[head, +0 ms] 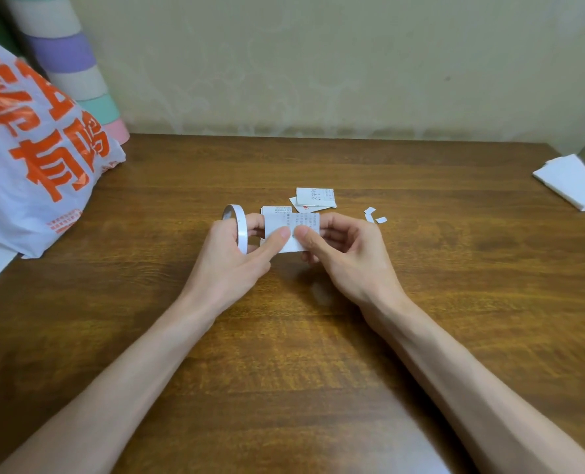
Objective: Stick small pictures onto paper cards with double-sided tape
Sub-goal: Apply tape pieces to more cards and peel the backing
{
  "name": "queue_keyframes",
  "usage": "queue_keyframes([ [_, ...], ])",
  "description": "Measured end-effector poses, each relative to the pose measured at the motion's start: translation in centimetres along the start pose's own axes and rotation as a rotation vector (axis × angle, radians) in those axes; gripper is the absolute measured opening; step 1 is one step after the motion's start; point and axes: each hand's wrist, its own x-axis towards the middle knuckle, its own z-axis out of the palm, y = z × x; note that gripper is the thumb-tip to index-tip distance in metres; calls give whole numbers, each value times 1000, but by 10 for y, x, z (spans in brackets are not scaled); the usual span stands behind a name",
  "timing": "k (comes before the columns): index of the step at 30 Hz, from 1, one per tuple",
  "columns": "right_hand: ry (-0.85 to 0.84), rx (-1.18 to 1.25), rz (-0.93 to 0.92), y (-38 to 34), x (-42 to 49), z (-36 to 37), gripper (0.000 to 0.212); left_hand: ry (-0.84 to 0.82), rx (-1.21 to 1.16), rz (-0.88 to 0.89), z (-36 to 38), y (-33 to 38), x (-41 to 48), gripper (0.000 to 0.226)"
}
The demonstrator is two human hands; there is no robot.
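Card [284, 220] between left hand [236, 258] and right hand [349, 258], well inside table [318, 336] edges.

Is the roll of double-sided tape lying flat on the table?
No, the tape roll hangs upright around fingers of the left hand, which pinches the paper card.
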Motion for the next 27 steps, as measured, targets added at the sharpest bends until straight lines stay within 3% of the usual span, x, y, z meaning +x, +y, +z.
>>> queue_keyframes([
  [3, -7, 27, 21, 0, -1, -1, 5, 6, 17, -2, 0, 0, 0, 21],
  [9, -20, -21, 16, 1, 0, -5, 17, -11, -38, 13, 3, 0, -2, 20],
  [12, -21, 54, 44, 0, -2, -4, 5, -5, -46, 26, 2, 0, 0, 18],
  [27, -24, 51, 63, 4, 1, -5, 10, -3, -30, 45, 2, 0, -2, 15],
])
